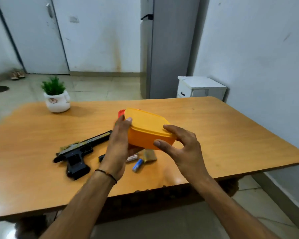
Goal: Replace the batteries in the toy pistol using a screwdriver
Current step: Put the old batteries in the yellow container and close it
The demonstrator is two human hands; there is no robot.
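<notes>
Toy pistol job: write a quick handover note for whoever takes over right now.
Left hand: holds the yellow box up over the table.
Right hand: fingers on the box's near end, grip loose.
Pistol lies on the table, left of the hands. Batteries lie loose below the box.
Done: cannot tell whether the batteries are swapped.
Left: no screwdriver is clearly in view; find it first.

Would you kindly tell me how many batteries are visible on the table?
2: a blue battery below the yellow container, a pinkish battery beside the left hand. Others may be hidden.
</notes>
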